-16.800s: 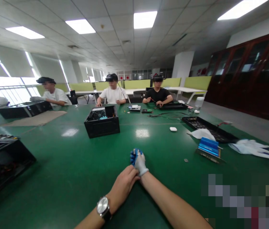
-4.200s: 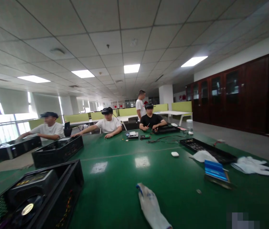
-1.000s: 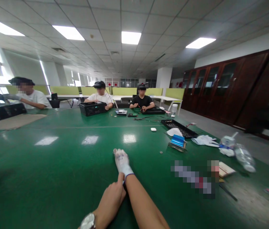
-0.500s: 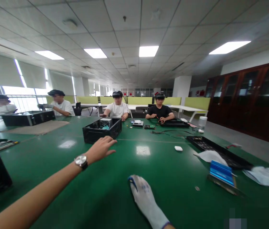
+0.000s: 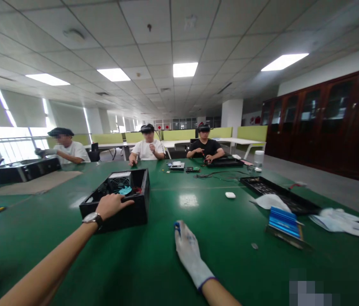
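My bare left hand, with a silver-faced wristwatch, grips the near rim of a black computer case. Its fingers go over the edge and its thumb lies along the rim. Inside the open-topped case I see a power supply with a fan and a turquoise part. My right hand wears a white glove with blue on the palm side. It hovers over or rests on the green table, fingers curled inward; whatever they hold, if anything, is hidden.
On the right lie a blue finned metal part, white gloves and a long black tray-like panel. A small white case sits mid-table. Two people work across the green table, another at the left beside a black case.
The computer case has come nearer and to the left, with my left hand now on its near rim. My right hand stays curled in roughly the same place. The view has shifted slightly right.
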`<action>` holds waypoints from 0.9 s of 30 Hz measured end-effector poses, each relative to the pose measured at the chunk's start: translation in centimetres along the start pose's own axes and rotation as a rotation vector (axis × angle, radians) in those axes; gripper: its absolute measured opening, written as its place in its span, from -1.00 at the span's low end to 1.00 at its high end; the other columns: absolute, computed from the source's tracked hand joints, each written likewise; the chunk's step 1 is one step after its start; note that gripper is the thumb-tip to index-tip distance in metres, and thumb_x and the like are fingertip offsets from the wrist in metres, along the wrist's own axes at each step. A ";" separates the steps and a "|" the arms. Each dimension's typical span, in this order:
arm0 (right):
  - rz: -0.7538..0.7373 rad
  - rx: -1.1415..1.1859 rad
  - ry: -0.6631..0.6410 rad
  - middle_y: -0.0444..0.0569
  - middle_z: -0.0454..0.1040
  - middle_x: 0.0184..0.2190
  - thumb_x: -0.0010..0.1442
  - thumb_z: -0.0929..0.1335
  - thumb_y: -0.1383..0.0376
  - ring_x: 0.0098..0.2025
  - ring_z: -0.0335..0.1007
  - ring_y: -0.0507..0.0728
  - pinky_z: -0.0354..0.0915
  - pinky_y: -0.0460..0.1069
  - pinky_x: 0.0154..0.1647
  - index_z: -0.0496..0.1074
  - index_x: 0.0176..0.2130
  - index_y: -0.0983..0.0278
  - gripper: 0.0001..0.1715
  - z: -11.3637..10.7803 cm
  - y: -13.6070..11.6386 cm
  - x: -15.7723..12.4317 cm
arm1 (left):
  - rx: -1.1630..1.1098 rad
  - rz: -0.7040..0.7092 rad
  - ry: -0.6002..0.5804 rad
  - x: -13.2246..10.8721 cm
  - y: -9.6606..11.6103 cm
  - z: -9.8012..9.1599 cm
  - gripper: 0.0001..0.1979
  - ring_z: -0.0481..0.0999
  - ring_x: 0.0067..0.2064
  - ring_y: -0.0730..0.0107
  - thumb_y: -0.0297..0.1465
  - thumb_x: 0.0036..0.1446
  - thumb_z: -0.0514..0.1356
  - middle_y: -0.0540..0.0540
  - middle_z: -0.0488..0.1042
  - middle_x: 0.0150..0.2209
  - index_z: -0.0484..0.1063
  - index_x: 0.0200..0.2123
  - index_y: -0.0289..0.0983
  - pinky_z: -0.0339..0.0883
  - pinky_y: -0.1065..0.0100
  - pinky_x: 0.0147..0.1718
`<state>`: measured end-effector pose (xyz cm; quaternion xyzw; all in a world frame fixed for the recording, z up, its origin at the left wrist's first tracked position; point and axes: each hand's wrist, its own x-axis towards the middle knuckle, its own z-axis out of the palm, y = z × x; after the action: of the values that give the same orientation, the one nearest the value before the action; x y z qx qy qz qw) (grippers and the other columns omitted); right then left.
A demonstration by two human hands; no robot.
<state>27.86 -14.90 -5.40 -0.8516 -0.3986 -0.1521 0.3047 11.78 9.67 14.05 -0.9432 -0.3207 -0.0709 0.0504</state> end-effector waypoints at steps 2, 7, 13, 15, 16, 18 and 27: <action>0.078 0.026 0.020 0.43 0.45 0.21 0.37 0.16 0.42 0.25 0.43 0.36 0.38 0.21 0.26 0.45 0.14 0.49 -0.52 -0.9 1.1 1.1 | -0.039 0.024 0.005 -5.2 2.1 -0.9 -0.45 0.58 -0.02 -0.16 -0.02 0.40 0.00 -0.38 0.61 -0.13 0.57 -0.05 -0.34 0.36 0.06 -0.05; 0.187 0.151 0.002 0.57 0.39 0.22 0.37 0.14 0.27 0.30 0.35 0.44 0.30 0.33 0.29 0.37 0.18 0.58 -0.42 -2.6 2.1 1.9 | -0.314 0.286 -0.295 -20.3 4.2 -6.5 -0.45 0.61 -0.31 0.25 -0.03 0.47 -0.09 -0.04 0.62 -0.29 0.62 -0.19 -0.16 0.42 0.35 -0.26; 0.067 0.371 -0.176 0.12 0.62 -0.04 0.26 0.23 0.05 0.00 0.55 0.27 0.43 0.16 0.10 0.52 -0.05 0.23 -0.54 -7.3 1.3 -3.8 | -0.243 0.781 -0.362 -25.6 2.2 -8.1 -0.01 0.14 0.43 -0.18 -0.36 -0.07 0.54 -0.17 0.18 0.44 0.20 0.39 0.08 0.07 -0.12 0.36; 0.095 0.450 -0.222 0.04 0.64 -0.10 0.26 0.23 -0.07 -0.08 0.57 0.25 0.46 0.13 -0.01 0.53 -0.07 0.15 -0.50 -9.8 1.8 -5.8 | -0.078 0.832 -0.318 -24.6 1.7 -5.5 0.19 0.09 0.43 -0.39 -0.43 -0.31 0.61 -0.24 0.06 0.48 0.18 0.39 0.11 0.12 -0.27 0.29; 0.123 0.482 -0.247 0.04 0.64 -0.11 0.24 0.23 -0.13 -0.09 0.57 0.26 0.45 0.14 -0.03 0.54 -0.07 0.12 -0.46 -11.2 2.2 -6.5 | -0.017 0.853 -0.297 -23.9 1.7 -4.3 0.22 0.18 0.37 -0.47 -0.45 -0.38 0.62 -0.30 0.10 0.46 0.22 0.38 0.10 0.21 -0.29 0.22; 0.175 0.528 -0.286 0.07 0.64 -0.11 0.19 0.25 -0.21 -0.08 0.57 0.29 0.42 0.18 -0.02 0.56 -0.08 0.10 -0.40 -14.4 2.7 -7.1 | 0.086 0.892 -0.265 -22.8 1.8 -3.3 0.18 0.39 0.21 -0.51 -0.45 -0.41 0.62 -0.41 0.25 0.36 0.29 0.35 0.04 0.38 -0.26 0.06; -0.525 0.354 -0.668 -0.05 0.62 -0.20 0.25 0.34 0.16 -0.24 0.48 0.08 0.34 -0.05 -0.21 0.59 -0.11 0.23 -0.69 -22.8 -15.6 -0.7 | -0.256 0.710 -0.126 -28.4 -2.8 -16.4 0.18 0.27 0.35 -0.14 -0.34 -0.15 0.50 -0.17 0.02 0.43 -0.04 0.47 0.06 0.29 0.08 0.29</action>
<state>14.95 -22.16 17.97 -0.6591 -0.6970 0.1291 0.2514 -13.82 -7.40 25.59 -0.9968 0.0347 -0.0302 -0.0661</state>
